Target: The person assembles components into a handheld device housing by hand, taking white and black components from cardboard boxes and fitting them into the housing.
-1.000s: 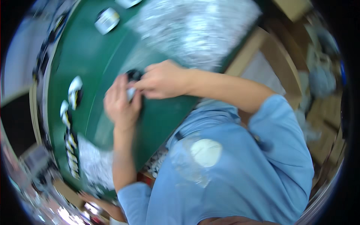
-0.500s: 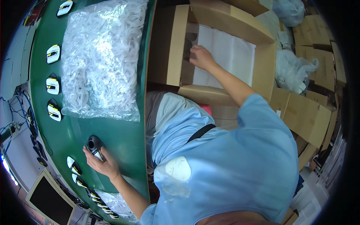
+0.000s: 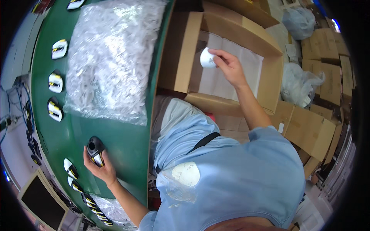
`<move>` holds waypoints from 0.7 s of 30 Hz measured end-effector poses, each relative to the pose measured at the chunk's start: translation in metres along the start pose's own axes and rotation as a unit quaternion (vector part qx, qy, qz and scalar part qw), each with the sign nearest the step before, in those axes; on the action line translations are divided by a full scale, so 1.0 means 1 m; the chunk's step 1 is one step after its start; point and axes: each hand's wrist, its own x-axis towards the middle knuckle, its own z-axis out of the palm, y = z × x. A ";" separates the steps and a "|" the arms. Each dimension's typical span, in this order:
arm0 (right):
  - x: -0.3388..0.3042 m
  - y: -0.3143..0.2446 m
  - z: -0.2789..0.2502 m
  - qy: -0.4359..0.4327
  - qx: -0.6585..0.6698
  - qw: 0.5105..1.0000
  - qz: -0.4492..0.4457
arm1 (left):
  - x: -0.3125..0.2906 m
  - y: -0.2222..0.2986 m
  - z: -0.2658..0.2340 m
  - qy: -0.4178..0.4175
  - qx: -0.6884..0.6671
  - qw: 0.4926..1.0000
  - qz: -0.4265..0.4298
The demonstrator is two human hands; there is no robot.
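Note:
My left hand [image 3: 101, 169] is wrapped round a black housing [image 3: 94, 144] with a round dark hole at its top and white and yellow parts lower down. It is on or just above the green table [image 3: 123, 148]; I cannot tell which. Over the open cardboard box [image 3: 187, 50], my right hand [image 3: 232, 70] pinches a small curved white cover [image 3: 207, 59] with faint grey marks between thumb and fingers. A white sheet [image 3: 241, 54] lines the bottom of that box.
A large clear bag of pale plastic parts [image 3: 111, 57] lies on the table. Several white, black and yellow pieces [image 3: 56, 82] line its far edge. At the lower left stands a monitor [image 3: 44, 200]. More cartons [image 3: 322, 77] and plastic bags [image 3: 300, 77] fill the right side.
My right hand has come up from inside the box and moved right, now with the white cover in its fingers. My left hand has closed more around the black housing.

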 end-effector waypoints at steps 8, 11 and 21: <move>0.017 -0.128 0.165 -0.398 0.144 0.900 -0.099 | 0.013 0.008 0.004 0.007 0.043 0.998 0.041; 0.031 -0.174 0.232 -0.531 -0.097 0.792 -0.286 | 0.015 0.018 0.005 0.033 0.021 0.998 0.048; -0.025 -0.184 0.331 -0.410 0.067 0.825 -0.384 | -0.013 0.079 -0.016 0.077 -0.236 0.968 0.033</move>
